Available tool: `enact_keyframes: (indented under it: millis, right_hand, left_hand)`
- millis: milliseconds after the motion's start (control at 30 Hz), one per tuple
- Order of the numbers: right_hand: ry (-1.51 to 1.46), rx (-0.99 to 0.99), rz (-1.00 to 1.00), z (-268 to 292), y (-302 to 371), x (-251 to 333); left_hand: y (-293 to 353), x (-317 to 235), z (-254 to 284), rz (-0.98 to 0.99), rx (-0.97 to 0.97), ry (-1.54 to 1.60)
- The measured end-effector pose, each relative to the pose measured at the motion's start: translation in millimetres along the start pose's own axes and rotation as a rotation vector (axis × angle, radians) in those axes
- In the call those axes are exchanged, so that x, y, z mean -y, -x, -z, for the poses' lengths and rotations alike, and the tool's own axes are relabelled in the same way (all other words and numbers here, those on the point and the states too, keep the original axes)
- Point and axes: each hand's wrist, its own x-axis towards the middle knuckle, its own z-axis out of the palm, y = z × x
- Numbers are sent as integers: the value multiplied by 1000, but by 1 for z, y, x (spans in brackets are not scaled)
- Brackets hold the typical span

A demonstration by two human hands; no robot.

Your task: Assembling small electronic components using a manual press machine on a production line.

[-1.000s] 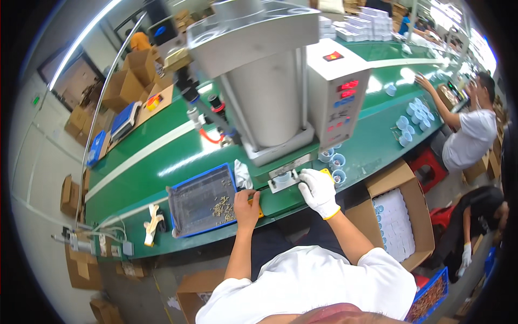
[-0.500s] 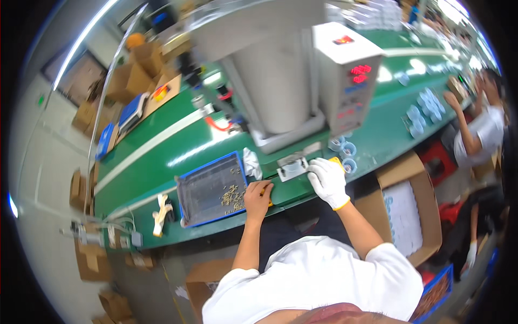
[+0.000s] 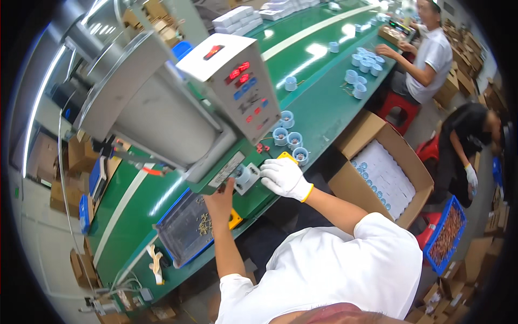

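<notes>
Under the press, a light-blue cup-shaped part sits at a metal fixture. My bare left hand reaches up to the cup's left side, one finger stretched beside it. The press edge hides the other fingers, so a grip cannot be made out. My right hand, in a white glove with a yellow cuff, lies fingers extended just right of the fixture, holding nothing visible. It rests against a yellow button box. Another yellow box is by my left wrist.
Several light-blue cups stand beyond my right hand. A blue-rimmed tray with small brass-coloured pieces lies left, near a glove. An open carton is at right. A co-worker sits farther along the green bench.
My left hand has left the yellow box and moved up to the cup under the press. My right hand stays near the fixture. The view has swung right.
</notes>
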Motion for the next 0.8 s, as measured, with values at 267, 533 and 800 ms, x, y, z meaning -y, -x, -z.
enact_keyframes:
  millis: [267, 533, 800]
  right_hand:
    - [-3, -18, -6, -8, 8, -5]
    - [-2, -7, -10, -4, 8, -5]
    - [-89, -14, 39, 6, 0, -1]
  left_hand:
    - [-39, -33, -1, 74, 277, -289]
    - [-54, -28, -11, 86, 359, -324]
    - [-61, -23, 1, 44, 430, -286]
